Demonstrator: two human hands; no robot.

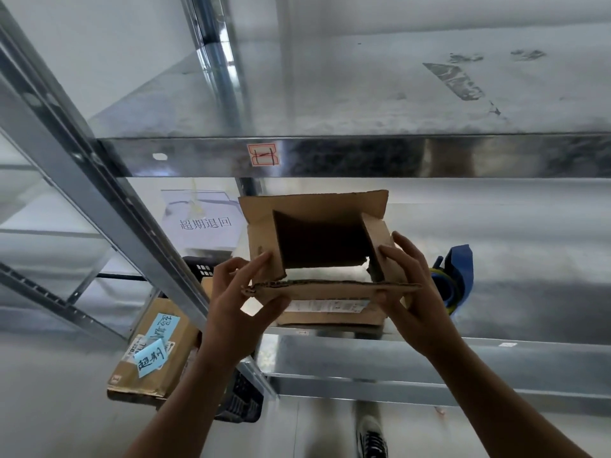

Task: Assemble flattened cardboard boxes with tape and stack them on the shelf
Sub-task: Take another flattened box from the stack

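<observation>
A small brown cardboard box [317,209] is held up in front of the metal shelf [496,259], its open end facing me with the flaps spread. My left hand [238,299] pinches the box's left side flap and near flap. My right hand [416,292] grips the right side flap and the right end of the near flap. Under the box a flat cardboard piece [330,317] with a white label lies on the shelf board. A blue tape dispenser [454,276] sits on the shelf just right of my right hand.
An upper shelf board [363,157] with a red label hangs above the box. A slanted metal upright [109,200] runs down the left. A taped carton with blue notes [152,348] leans on a black crate [241,404] below. A white sign [205,223] stands behind.
</observation>
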